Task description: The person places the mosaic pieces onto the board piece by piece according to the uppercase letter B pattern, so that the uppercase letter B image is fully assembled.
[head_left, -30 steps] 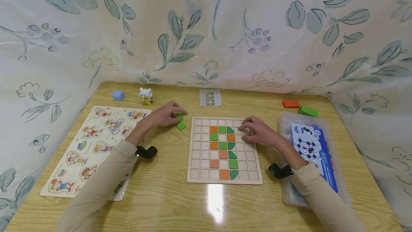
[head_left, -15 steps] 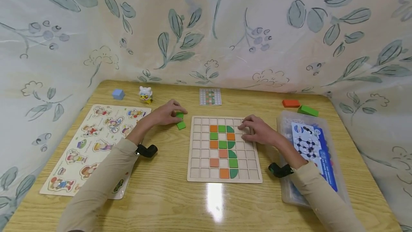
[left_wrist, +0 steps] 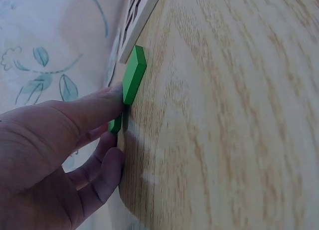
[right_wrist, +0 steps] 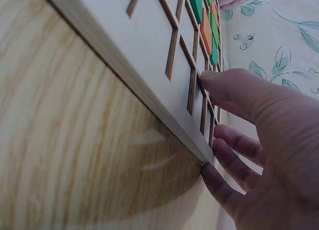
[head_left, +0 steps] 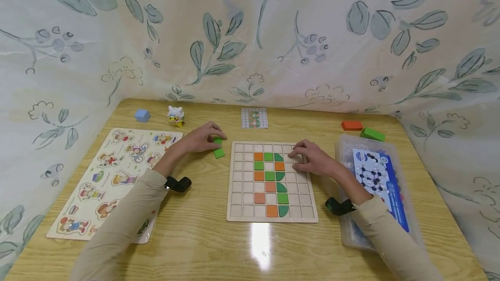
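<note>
My left hand [head_left: 200,139] is left of the wooden grid board [head_left: 239,216], low over the table. Between its thumb and fingers it pinches a green square tile [head_left: 217,140], partly hidden by the hand. A second green tile [head_left: 219,153] lies against it on the near side; in the left wrist view the thumb tip meets this tile's [left_wrist: 133,76] end. My right hand [head_left: 314,159] rests at the board's upper right with loosely bent fingers, holding nothing. Its thumb [right_wrist: 214,80] touches the grid in the right wrist view. Orange, green and pink pieces fill some middle cells.
A small pattern card [head_left: 254,118] lies behind the board. To the left are a picture puzzle [head_left: 91,177], a blue block [head_left: 142,115] and a small figurine [head_left: 175,116]. On the right stand a plastic kit box [head_left: 345,229], a red block [head_left: 352,125] and a green block [head_left: 372,134].
The nearer green tile has turned slightly and lines up more squarely with the tile under the left fingers. Both hands have kept almost the same place.
</note>
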Motion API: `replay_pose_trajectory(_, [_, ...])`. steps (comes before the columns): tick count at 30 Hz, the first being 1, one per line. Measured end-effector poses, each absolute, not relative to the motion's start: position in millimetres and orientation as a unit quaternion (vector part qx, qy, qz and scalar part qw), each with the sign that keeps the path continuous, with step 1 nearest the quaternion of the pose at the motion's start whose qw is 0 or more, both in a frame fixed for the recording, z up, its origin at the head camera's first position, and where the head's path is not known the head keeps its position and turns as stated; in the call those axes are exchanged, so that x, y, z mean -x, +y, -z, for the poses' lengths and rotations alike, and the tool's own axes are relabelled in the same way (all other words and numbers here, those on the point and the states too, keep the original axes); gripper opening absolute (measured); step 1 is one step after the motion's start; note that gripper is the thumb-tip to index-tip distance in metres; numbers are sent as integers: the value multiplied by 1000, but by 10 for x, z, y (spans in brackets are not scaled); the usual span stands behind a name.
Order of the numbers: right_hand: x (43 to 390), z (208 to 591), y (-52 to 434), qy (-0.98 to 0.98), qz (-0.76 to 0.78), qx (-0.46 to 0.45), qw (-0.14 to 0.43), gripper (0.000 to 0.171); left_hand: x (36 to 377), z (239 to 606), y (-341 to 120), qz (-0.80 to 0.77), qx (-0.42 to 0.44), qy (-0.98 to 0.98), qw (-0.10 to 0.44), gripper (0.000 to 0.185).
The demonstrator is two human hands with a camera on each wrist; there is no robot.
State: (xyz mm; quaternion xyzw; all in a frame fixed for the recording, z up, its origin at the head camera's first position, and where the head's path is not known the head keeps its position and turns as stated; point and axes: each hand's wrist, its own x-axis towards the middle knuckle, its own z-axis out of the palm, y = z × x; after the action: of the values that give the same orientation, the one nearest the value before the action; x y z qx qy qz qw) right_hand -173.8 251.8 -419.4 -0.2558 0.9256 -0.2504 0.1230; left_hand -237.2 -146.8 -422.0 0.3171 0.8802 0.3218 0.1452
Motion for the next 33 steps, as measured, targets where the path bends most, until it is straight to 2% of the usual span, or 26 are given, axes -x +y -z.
replay_pose_trajectory(12, [1711,4184,2499,926,252,252,123,28,2371,4195,-1412,-323,-310,877,175,24])
replay_pose_trajectory(18, [1694,4236,2490,924,254,255,127,28,2296,4162,-1414,-322,-288,886,171,27])
replay_pose_trajectory(27, [1693,4210,2484,925,252,254,124,27,1856,4053,-1186,-367,-343,843,191,20])
replay_pose_trajectory(33, [1721,4190,2508,928,247,253,121,28,1527,4043,-944,-363,-371,825,223,17])
